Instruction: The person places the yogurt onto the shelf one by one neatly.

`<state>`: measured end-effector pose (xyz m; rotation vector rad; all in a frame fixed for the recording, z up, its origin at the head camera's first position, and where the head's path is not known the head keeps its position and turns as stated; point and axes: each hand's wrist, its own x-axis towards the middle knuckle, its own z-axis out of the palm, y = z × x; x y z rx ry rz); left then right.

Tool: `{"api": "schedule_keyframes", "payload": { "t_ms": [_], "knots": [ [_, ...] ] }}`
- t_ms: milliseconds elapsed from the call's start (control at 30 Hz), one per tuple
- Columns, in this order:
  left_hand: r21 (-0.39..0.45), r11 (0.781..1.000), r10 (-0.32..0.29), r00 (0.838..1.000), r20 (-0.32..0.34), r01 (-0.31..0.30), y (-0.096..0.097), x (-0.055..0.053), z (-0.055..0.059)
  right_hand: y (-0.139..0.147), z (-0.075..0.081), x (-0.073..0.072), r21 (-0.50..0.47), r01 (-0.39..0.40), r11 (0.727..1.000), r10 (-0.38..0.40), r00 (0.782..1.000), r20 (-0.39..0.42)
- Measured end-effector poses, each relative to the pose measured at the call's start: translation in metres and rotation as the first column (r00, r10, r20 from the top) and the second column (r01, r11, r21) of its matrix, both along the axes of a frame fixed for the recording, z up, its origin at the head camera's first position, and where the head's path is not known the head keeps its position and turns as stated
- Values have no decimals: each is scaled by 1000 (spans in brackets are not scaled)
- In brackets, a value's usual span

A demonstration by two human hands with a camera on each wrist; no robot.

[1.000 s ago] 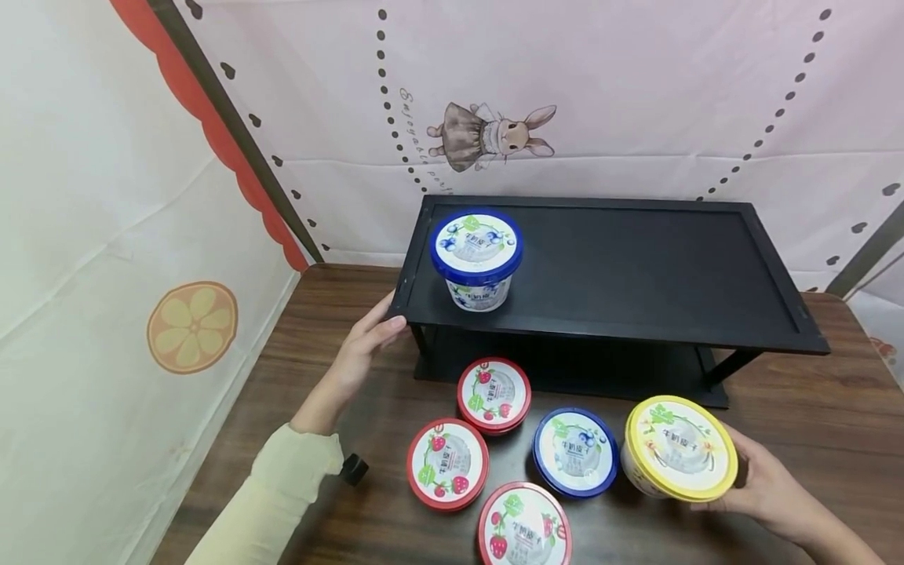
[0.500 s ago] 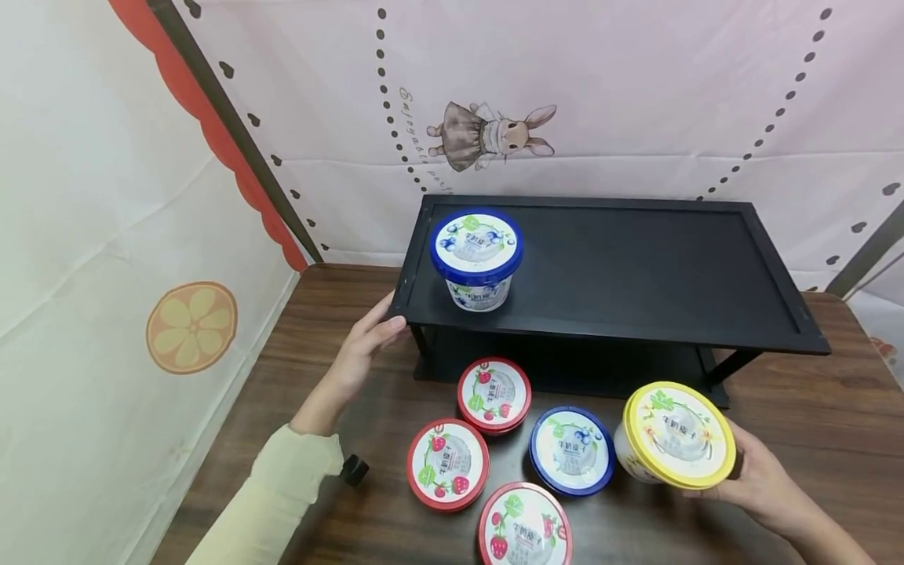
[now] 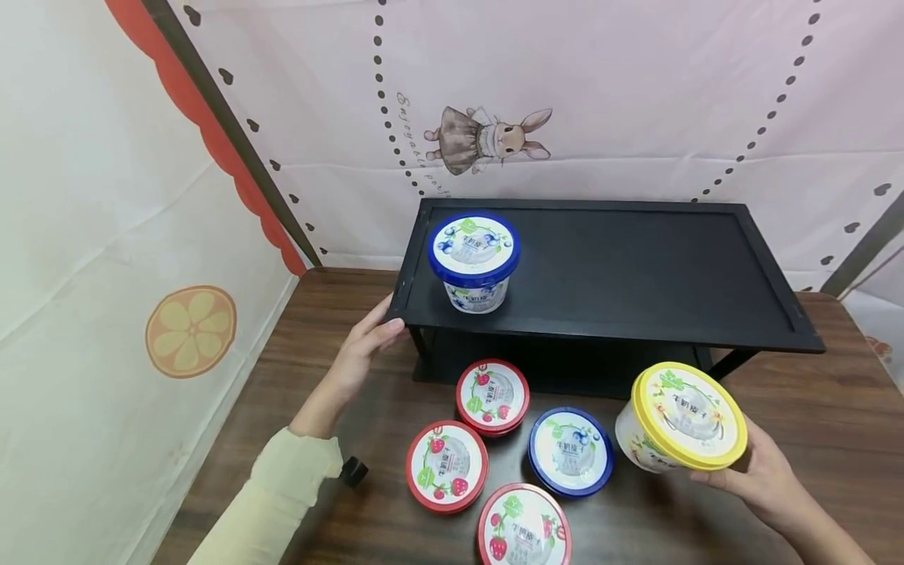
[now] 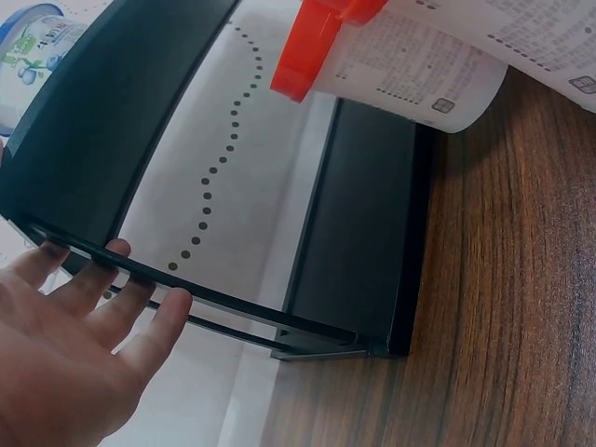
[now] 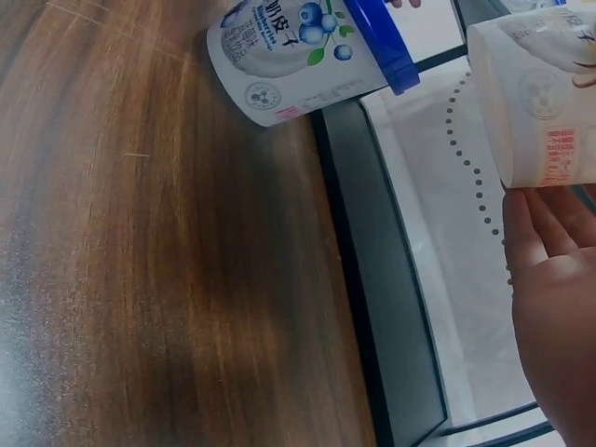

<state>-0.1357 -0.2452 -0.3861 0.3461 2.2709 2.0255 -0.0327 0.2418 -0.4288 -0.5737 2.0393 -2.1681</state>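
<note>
Steadying, it seems, a black rectangular two-tier shelf (image 3: 636, 267), the left hand (image 3: 351, 361) grips its left end by the front corner. Close to that end stands a white printed tub with a round blue lid (image 3: 475, 249), lid up. Three white tubs with round red lids (image 3: 446, 467) (image 3: 492, 395) (image 3: 524, 526) and a lower blue-lidded tub (image 3: 570, 451) cluster before the shelf's front edge on the brown wood-grain surface (image 3: 833, 424), apparently kept within reach. Near the shelf's front-right corner, apparently off the surface, a white tub with a round yellow lid (image 3: 690, 414) is grasped around its side by the right hand's (image 3: 766, 479) fingers, perhaps to spare the lid.
</note>
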Motion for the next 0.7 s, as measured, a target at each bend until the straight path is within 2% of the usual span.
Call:
{"api": "schedule_keyframes", "payload": {
  "t_ms": [367, 567, 700],
  "knots": [
    [2, 1000, -2, 1000, -3, 2, 0, 0, -1, -7, 9, -2, 64, 61, 996, -57, 996, -63],
    [8, 1000, -7, 1000, -5, 7, 0, 0, -1, -13, 13, -4, 18, 80, 997, -77, 989, -130],
    [10, 1000, -7, 1000, -3, 7, 0, 0, 0, -16, 15, -5, 23, 89, 996, -85, 986, -145]
  ]
}}
